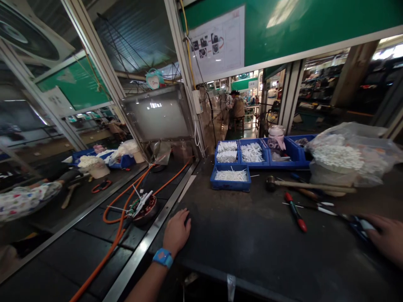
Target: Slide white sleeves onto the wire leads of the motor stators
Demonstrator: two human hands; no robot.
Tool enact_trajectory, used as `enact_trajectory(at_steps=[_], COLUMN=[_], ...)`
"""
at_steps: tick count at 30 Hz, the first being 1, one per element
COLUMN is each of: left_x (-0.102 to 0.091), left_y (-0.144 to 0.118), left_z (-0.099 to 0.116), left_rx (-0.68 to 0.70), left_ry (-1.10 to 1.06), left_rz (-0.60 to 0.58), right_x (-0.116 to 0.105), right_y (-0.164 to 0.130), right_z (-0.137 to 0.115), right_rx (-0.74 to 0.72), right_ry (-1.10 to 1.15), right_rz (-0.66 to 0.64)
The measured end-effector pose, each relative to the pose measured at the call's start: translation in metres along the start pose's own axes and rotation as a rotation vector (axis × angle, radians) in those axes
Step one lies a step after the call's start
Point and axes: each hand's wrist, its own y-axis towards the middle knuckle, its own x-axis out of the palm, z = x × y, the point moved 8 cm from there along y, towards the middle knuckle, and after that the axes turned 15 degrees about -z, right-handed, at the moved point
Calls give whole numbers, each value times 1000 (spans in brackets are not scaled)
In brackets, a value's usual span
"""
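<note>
A dark workbench (252, 247) spreads under both hands, and just left of the left hand a metal rail (147, 243) divides it from a black conveyor belt (63, 260). Far beyond the right hand, at the bench's right end, sits a big clear plastic bag (349, 155) full of small white pieces. Ahead of both hands, well apart from them, stands a row of blue bins (261, 153) holding white sleeves, with one lower blue tray (231, 176) in front of it. An orange hose (116, 239) runs along the belt to the left of the left hand. Beyond the belt on the far left, another person's patterned sleeve (25, 201) reaches in.

Near the left hand, just across the rail on the belt, lies a round motor stator (143, 207) with windings and white sleeves sticking out of it. Between the bins and the right hand lies a wooden-handled hammer (311, 185), and nearer, a red-and-black-handled screwdriver (295, 212) lies between the two hands, closer to the right one.

The left hand (176, 233), with a blue watch (163, 257) on its wrist, rests palm down on the bench edge beside the rail, fingers relaxed and holding nothing. The right hand (387, 239) lies at the frame's right edge against blue-handled scissors (357, 224); whether it grips them I cannot tell.
</note>
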Motion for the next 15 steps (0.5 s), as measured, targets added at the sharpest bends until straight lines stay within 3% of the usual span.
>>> enact_trajectory(at_steps=[5,15], left_x=[1,3], left_y=[2,6], left_z=[-2,-4], left_rx=[13,17], left_ry=[2,16], left_rz=[25,2], right_x=[-13,-32], right_y=[-6,-16], right_z=[-22,-47], right_rx=[15,1], right_ry=[-16,-61], right_rz=[-60,-39])
